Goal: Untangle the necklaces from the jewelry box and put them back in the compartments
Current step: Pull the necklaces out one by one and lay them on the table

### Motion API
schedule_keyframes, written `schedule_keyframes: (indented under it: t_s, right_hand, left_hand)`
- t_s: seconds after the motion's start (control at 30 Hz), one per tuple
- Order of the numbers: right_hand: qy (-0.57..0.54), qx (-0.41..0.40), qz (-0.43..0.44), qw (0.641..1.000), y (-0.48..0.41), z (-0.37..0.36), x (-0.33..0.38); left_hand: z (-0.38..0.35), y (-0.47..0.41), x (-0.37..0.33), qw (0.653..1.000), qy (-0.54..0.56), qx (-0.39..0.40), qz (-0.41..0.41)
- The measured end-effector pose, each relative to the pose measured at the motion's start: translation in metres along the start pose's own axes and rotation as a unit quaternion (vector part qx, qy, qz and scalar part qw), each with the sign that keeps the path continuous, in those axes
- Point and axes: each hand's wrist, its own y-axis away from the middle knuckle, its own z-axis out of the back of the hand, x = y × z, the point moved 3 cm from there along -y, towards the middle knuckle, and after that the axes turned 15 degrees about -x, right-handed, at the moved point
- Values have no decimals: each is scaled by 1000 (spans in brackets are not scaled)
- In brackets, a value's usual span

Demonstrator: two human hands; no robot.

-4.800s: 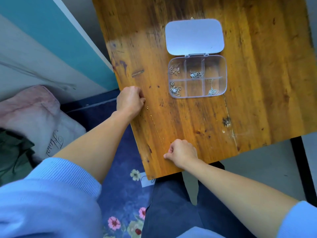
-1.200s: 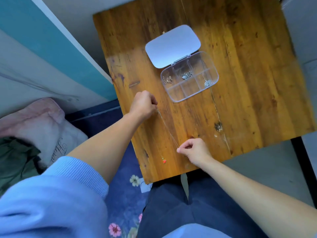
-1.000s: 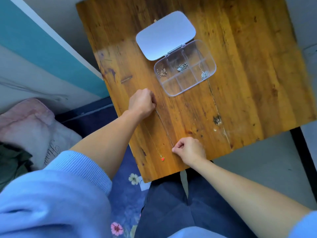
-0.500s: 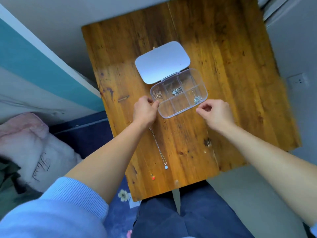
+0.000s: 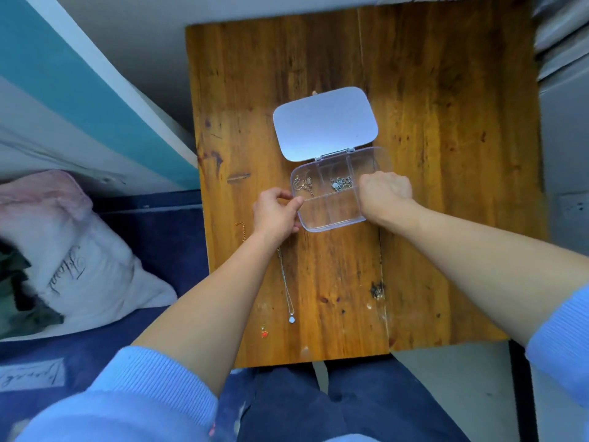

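Both hands left the two freed necklaces (image 5: 286,283) on table (image 5: 446,218): left hand (image 5: 276,212) pinches box (image 5: 331,215) edge, right hand (image 5: 385,194) curled inside, grip unclear—prob. next tangle.

table (image 5: 446,154): wood planks, varnished amber, semi-gloss with glare patches, dark knots, stains, scuffs
jewelry box (image 5: 331,215): clear hard plastic, smooth, glossy; lid (image 5: 325,122) reads frosted, pale bluish, soft sheen
necklace (image 5: 287,288) on the wood: fine silver-tone metal chain, shiny pale pendant; gold-tone chain (image 5: 240,229) beside it, small glossy red charm (image 5: 263,334)
pieces in the box compartments: metal, silver and gold tone, glinting
sleeves (image 5: 153,387): light blue ribbed knit, matt
pillow (image 5: 79,250): soft matt cloth, wrinkled
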Motion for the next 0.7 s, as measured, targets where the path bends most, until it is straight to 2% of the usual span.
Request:
schedule_keyframes:
  t_s: [0.27, 0.57, 0.7]
  right_hand:
    - [-37, -7, 2, 999, 7, -1, -15]
    - [-158, 74, 31, 984, 21, 11, -34]
    - [-179, 45, 68, 980, 35, 10, -42]
  left_hand:
    - [-1, -2, -3, 1000, -22, -9, -11]
    - [-2, -1, -2, 999, -26, -18, -15]
    - [-3, 0, -3, 999, -23, -23, -16]
